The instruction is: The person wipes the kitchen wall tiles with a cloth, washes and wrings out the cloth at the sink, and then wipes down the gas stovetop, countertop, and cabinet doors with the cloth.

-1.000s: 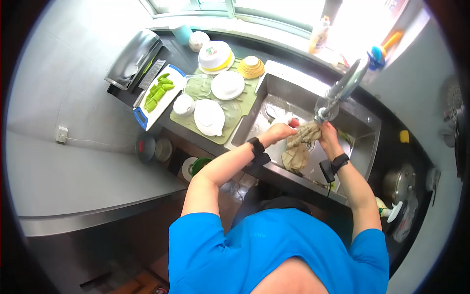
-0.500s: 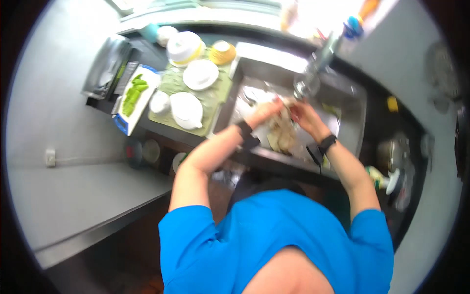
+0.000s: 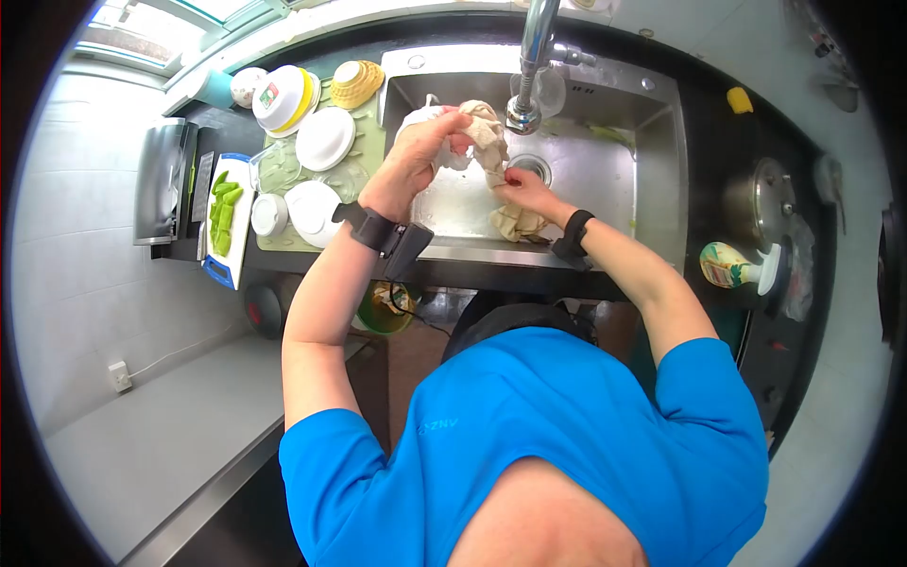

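A wet beige cloth hangs over the steel sink, stretched between both hands. My left hand grips its upper end, raised near the faucet. My right hand pinches the cloth lower down, and the cloth's tail drapes toward the sink's front edge. Both wrists wear black bands. A white dish sits partly hidden behind my left hand.
A green drying mat left of the sink holds white bowls and plates. A cutting board with green vegetable pieces lies further left. A pot lid, a spray bottle and a yellow sponge sit on the right counter.
The view has swung so the sink sits higher and more central. My left hand has lifted the cloth's upper end, and my right hand has slid lower along it.
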Motion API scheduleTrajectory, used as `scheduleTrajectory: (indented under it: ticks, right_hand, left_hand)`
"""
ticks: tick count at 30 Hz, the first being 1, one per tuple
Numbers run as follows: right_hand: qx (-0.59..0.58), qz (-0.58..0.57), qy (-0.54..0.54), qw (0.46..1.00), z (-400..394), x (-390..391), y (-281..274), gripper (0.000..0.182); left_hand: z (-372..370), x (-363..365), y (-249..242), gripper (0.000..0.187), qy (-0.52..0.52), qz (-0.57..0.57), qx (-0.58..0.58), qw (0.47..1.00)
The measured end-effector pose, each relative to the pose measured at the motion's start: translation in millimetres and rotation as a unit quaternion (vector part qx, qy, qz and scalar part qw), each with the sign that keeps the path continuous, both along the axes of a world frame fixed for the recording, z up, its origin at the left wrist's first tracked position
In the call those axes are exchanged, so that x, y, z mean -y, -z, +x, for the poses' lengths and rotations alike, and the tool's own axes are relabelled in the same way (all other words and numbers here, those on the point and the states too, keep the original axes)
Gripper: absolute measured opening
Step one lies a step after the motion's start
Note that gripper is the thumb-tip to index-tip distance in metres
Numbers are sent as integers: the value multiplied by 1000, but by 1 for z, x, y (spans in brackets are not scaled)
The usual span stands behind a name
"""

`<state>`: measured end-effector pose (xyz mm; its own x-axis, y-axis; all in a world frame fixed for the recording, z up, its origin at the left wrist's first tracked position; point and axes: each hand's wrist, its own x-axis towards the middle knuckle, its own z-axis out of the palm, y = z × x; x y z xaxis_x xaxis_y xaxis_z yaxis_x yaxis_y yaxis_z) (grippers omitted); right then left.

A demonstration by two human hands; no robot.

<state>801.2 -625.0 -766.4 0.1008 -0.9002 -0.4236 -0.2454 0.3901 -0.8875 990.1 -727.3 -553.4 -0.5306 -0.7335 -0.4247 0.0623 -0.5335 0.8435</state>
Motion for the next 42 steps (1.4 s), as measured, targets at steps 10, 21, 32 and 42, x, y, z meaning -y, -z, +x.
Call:
scheduleTrajectory:
  ticks: [10,21,32,42]
  right_hand:
    - [333,58,254,906,-35,13,-73,29]
    - [451,65,283,844,-17,34,-90,27]
    - [369,10,251,895,-24,14,-68,22]
    - [404,164,161,885,-7,0,-103,33]
  left_hand:
    - [10,26,91,29,91,16,118,989]
    - [-18,-23,106,34,134,-130,152,971]
    - [-27,-25,107,30,61,-54,149,985]
    - [-26,-11,119,31,185,-28,103,977]
